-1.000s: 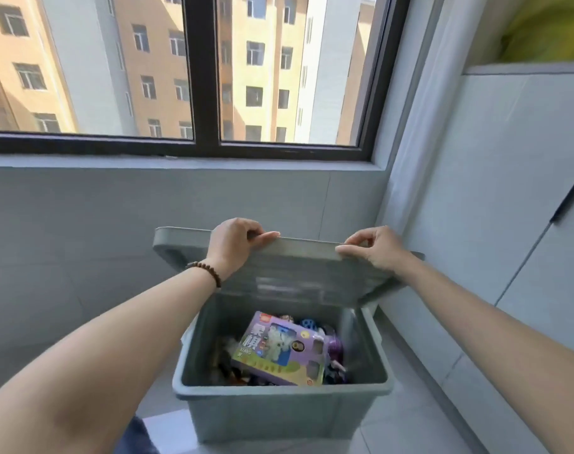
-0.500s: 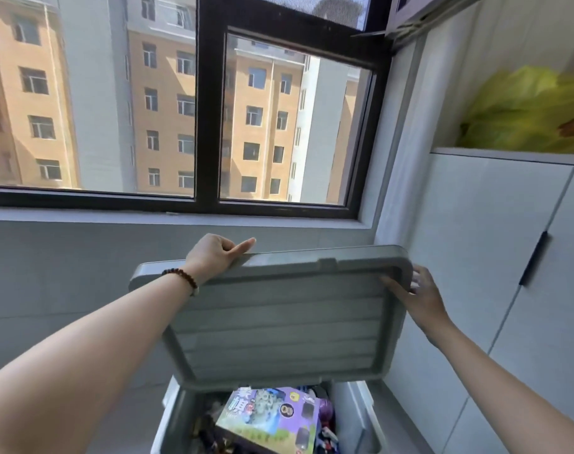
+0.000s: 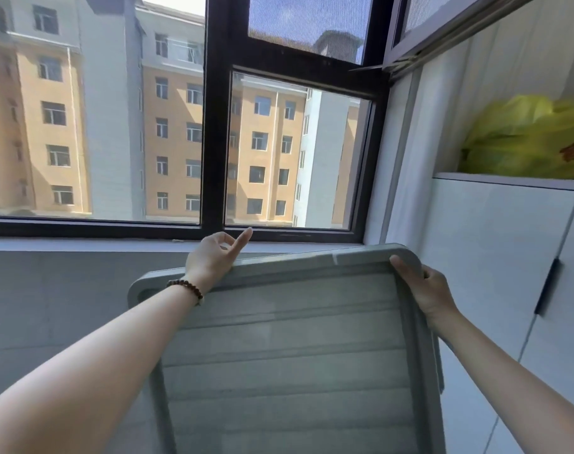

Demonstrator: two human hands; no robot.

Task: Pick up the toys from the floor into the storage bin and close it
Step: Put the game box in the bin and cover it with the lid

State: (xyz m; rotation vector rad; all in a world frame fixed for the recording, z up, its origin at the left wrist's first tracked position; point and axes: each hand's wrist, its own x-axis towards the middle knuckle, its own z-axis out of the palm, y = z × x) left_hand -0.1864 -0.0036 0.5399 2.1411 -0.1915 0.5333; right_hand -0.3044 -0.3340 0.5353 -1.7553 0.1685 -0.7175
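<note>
Lid, grey ribbed plastic (image 3: 288,339), tilted: right grip (image 3: 423,290) clasps its corner; left grip (image 3: 218,257), fingers (image 3: 241,242) loose, rests on rim.

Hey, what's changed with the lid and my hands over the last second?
The grey lid has swung up toward the camera, hiding the bin and toys. The right hand slid from the lid's top edge to its right corner and grips it. The left hand loosened: fingers lifted off, its heel resting on the top edge. Window and cabinet are as before.
</note>
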